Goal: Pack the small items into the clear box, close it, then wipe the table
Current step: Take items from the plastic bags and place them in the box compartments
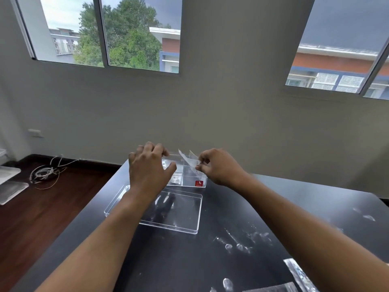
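A clear box [193, 180] with inner dividers and a red sticker stands open at the far edge of the black table [189, 260]. Its clear lid [181, 216] lies flat just in front of it. My left hand [147, 171] grips the box's left side, fingers curled over the rim. My right hand [219, 167] pinches a small clear plastic packet [190, 160] above the box's right compartment. A few small pale items lie in the left compartments, partly hidden by my left hand.
White smudges [242, 243] mark the table's near right part. Clear plastic packets [299, 275] lie at the bottom right edge. On the wooden floor to the left lie a coil of white cable [45, 172] and white trays [10, 182].
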A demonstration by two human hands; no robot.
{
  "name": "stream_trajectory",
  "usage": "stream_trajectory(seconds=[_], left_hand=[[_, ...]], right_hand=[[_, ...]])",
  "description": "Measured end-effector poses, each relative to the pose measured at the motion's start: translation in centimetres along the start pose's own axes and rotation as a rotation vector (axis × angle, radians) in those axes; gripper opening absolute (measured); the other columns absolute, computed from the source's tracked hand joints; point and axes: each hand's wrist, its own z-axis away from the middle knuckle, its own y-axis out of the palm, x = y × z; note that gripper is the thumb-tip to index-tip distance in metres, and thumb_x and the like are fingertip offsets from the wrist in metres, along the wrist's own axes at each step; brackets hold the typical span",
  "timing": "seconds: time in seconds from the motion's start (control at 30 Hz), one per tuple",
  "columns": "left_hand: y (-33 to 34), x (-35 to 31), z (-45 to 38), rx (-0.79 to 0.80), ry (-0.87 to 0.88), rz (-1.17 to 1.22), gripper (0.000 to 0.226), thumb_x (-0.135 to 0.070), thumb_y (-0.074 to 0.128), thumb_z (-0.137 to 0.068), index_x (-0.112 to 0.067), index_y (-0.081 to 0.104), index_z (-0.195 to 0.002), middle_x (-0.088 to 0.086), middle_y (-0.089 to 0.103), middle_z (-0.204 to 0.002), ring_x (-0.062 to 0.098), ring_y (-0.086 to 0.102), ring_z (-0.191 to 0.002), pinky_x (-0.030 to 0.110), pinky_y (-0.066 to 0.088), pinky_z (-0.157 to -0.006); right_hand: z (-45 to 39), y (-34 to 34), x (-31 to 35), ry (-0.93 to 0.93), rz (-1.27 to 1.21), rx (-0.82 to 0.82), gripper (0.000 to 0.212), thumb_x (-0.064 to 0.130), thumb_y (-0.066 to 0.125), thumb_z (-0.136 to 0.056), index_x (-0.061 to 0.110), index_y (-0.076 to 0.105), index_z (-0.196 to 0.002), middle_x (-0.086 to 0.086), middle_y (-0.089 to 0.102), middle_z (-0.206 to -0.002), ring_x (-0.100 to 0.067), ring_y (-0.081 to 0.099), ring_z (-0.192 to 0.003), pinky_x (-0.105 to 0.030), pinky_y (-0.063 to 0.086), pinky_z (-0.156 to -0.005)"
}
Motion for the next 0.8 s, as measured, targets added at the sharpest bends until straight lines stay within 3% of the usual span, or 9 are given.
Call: stream_trajectory(seconds=[0.07,0.13,0.27,0.37,0.47,0.53,0.63,0.73,0.8], left_hand=[[0.2,-0.1,0.0,-0.003,0.030,0.037,0.026,-0.047,0.070,-0.085,-0.027,0.068,-0.101,-0.002,0.068,-0.107,0.028,0.060,-0.108,0.040,0.034,-0.089],[0.4,-0.3,0.1,-0.013,0.044,0.090,0.023,-0.049,0.064,-0.091,-0.028,0.067,-0.100,-0.005,0.070,-0.105,0.026,0.061,-0.106,0.039,0.031,-0.089],[0.1,-1.4,0.2,0.001,-0.029,0.331,0.030,-0.054,0.054,-0.099,-0.028,0.066,-0.108,-0.017,0.070,-0.093,0.019,0.065,-0.103,0.037,0.034,-0.095],[-0.9,-2.3,0.4,0.057,-0.121,0.551,0.034,-0.053,0.051,-0.102,-0.026,0.060,-0.120,-0.017,0.075,-0.084,0.015,0.071,-0.091,0.040,0.050,-0.093],[-1.9,-3.0,0.1,0.126,-0.286,0.902,0.031,-0.038,0.064,-0.099,-0.026,0.055,-0.127,-0.007,0.079,-0.080,0.019,0.071,-0.079,0.017,0.051,-0.068],[-2.1,-2.6,-0.2,0.085,-0.313,0.937,0.033,-0.030,0.073,-0.093,-0.028,0.059,-0.123,-0.002,0.080,-0.083,0.017,0.071,-0.079,0.015,0.051,-0.068],[-1.5,-1.4,-0.4,-0.011,-0.265,0.732,0.022,-0.030,0.071,-0.093,-0.027,0.065,-0.114,-0.009,0.076,-0.088,0.011,0.070,-0.079,0.035,0.058,-0.080],[-0.9,-0.5,-0.5,-0.074,-0.178,0.479,0.015,-0.030,0.060,-0.098,-0.024,0.069,-0.109,-0.005,0.074,-0.092,0.021,0.068,-0.084,0.043,0.053,-0.089],[-0.4,-0.4,-0.5,-0.052,-0.134,0.333,0.017,-0.025,0.054,-0.101,-0.022,0.070,-0.108,0.001,0.075,-0.101,0.030,0.065,-0.099,0.043,0.044,-0.093]], right_hand=[[-0.1,0.3,0.0,-0.009,-0.032,-0.095,0.015,0.025,0.072,-0.091,0.011,0.078,-0.091,-0.003,0.074,-0.081,-0.026,0.067,-0.082,-0.038,0.051,-0.083],[-0.2,0.2,0.2,0.002,-0.144,-0.184,0.016,0.024,0.073,-0.091,0.010,0.078,-0.085,-0.005,0.077,-0.082,-0.025,0.069,-0.077,-0.033,0.050,-0.073],[-0.6,-0.8,0.9,0.072,-0.609,-0.272,0.017,0.023,0.076,-0.090,0.008,0.077,-0.082,-0.013,0.079,-0.083,-0.020,0.073,-0.076,-0.044,0.059,-0.077],[-0.5,-1.6,1.5,0.134,-0.867,-0.275,0.009,0.017,0.076,-0.092,0.009,0.079,-0.090,0.000,0.079,-0.079,-0.005,0.072,-0.071,-0.022,0.058,-0.068],[-0.1,-1.5,2.0,0.172,-0.970,-0.217,0.005,0.015,0.075,-0.092,0.010,0.077,-0.092,0.005,0.076,-0.075,0.003,0.069,-0.063,-0.009,0.049,-0.059],[0.0,-0.9,1.9,0.196,-0.939,-0.197,0.008,0.017,0.074,-0.093,0.010,0.078,-0.093,0.004,0.076,-0.075,0.000,0.071,-0.065,-0.014,0.052,-0.060],[0.3,-0.4,1.0,0.216,-0.745,-0.261,0.015,0.029,0.077,-0.088,0.015,0.079,-0.088,0.001,0.079,-0.078,-0.011,0.075,-0.075,-0.031,0.061,-0.074],[1.0,-1.0,0.3,0.146,-0.402,-0.369,0.013,0.029,0.077,-0.084,0.017,0.081,-0.084,0.007,0.077,-0.072,-0.002,0.069,-0.063,-0.018,0.053,-0.063],[0.9,-1.1,-0.1,0.041,-0.213,-0.366,0.009,0.018,0.075,-0.082,0.013,0.083,-0.083,0.001,0.081,-0.080,-0.010,0.074,-0.068,-0.025,0.059,-0.068]])
